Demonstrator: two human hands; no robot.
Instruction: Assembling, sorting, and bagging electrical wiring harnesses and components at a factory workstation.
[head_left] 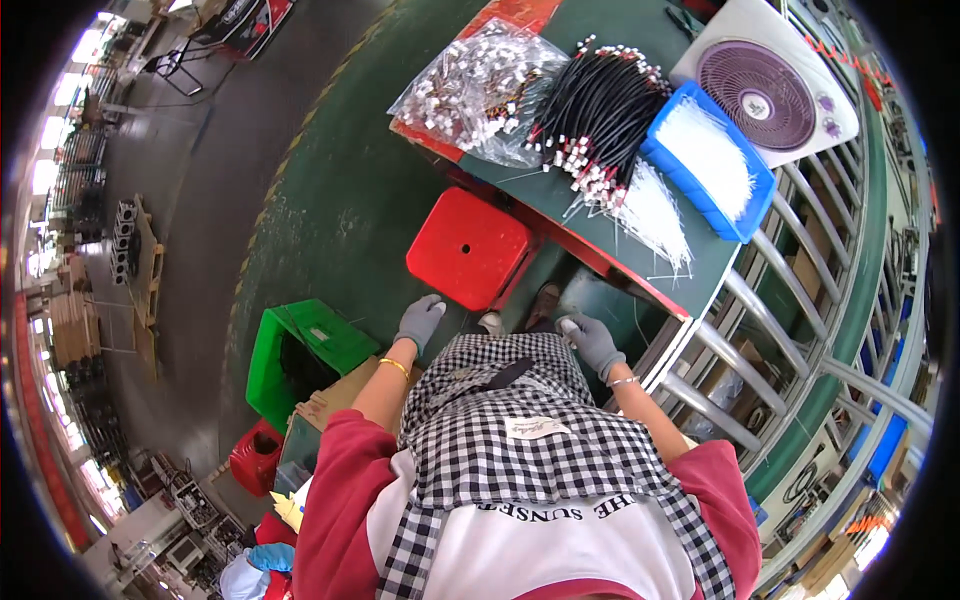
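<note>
The left hand (421, 322), in a grey glove, hangs with its fingers loosely bent, its grip moderately wide and nothing showing in it. The right hand (593, 346), gloved alike, also has a relaxed, parted grip with no object visible. The left is nearest the red plastic stool (482, 238), which stands on the floor ahead, just left of the counter (705, 277); contact does not show. The right is near the counter's near corner and the roller conveyor (765, 317).

The stool should be light and stiff, rather smooth under gloves and hard to damage. Opposite edges of the seat look the best hold, or the small hole in its middle for a finger.

Counted: two gloved hands, one such stool, and one green crate (262, 370) on the left. On the counter are one clear plastic bag (480, 90) of white connectors, one bundle of black cables (605, 110), one loose pile of white cable ties (655, 220) and one blue bin (697, 203) filled with more. One box fan (755, 90) sits at the far right. Single cables, connectors and ties overlap too much to count.
</note>
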